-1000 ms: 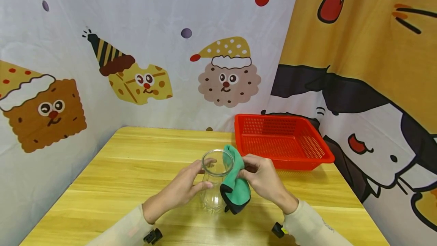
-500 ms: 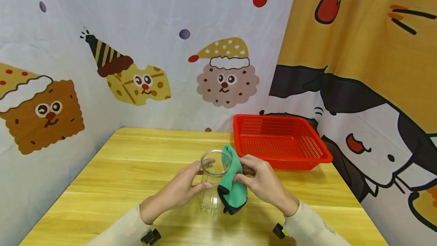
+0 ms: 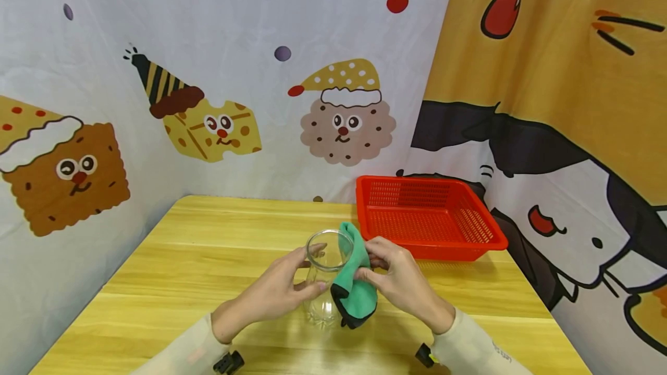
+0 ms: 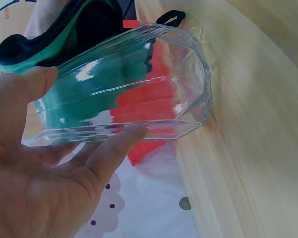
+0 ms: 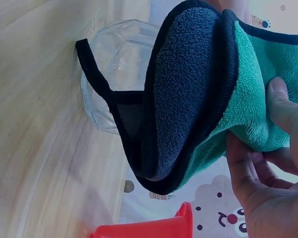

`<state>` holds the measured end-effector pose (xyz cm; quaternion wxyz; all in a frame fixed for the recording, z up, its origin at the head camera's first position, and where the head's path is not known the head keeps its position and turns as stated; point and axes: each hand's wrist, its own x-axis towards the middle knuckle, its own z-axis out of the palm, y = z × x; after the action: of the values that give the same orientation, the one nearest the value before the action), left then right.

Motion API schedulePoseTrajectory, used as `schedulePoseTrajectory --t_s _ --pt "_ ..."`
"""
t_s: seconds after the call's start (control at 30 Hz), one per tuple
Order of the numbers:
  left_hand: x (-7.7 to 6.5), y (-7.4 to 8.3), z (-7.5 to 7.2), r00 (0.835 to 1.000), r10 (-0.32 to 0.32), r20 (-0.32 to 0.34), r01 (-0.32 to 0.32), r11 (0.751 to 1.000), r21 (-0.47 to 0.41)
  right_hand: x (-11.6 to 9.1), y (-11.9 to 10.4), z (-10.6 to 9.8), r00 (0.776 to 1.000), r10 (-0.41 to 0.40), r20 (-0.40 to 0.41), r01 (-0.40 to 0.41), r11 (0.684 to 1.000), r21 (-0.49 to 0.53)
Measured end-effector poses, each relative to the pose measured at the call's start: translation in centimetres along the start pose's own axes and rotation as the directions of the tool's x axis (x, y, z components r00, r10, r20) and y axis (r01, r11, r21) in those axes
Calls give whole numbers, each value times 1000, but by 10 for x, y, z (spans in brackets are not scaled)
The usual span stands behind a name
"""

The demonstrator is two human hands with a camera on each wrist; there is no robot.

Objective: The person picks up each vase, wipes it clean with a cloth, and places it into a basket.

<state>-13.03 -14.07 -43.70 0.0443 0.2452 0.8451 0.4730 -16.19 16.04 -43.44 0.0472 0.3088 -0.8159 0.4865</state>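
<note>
A clear glass vase (image 3: 319, 309) with faceted sides stands upright on the wooden table, its round mouth facing up. My left hand (image 3: 273, 289) holds it from the left, thumb at the near side and fingers around the far side; the left wrist view shows the thumb and fingers on the glass (image 4: 161, 94). A green towel (image 3: 359, 297) with black edging hangs folded against the vase's right side, partly over the rim. Pinched in my right hand (image 3: 406, 282), the towel (image 5: 248, 89) shows a dark grey inner face and a black loop in the right wrist view.
A red perforated plastic basket (image 3: 432, 219) stands at the back right of the table (image 3: 208, 242), just beyond my right hand. Printed curtains (image 3: 234, 33) rise behind the table and along both sides.
My left thumb has slid slightly to the right across the glass. Otherwise the hands, vase and towel stay nearly in place, with a small shift of the head view.
</note>
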Motion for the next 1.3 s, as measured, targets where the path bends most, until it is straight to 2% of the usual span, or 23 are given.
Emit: schedulePoseTrajectory --t_s 0.5,0.93,1.3 --pt "1 -4 3 998 45 -44 -45 999 18 1 5 3 994 -109 18 111 982 -156" --pt "1 -4 2 998 42 -47 -40 998 51 5 6 2 991 -101 85 117 969 -218" --pt "2 -7 3 998 56 -41 -55 998 23 6 7 3 982 -129 141 166 940 -299"
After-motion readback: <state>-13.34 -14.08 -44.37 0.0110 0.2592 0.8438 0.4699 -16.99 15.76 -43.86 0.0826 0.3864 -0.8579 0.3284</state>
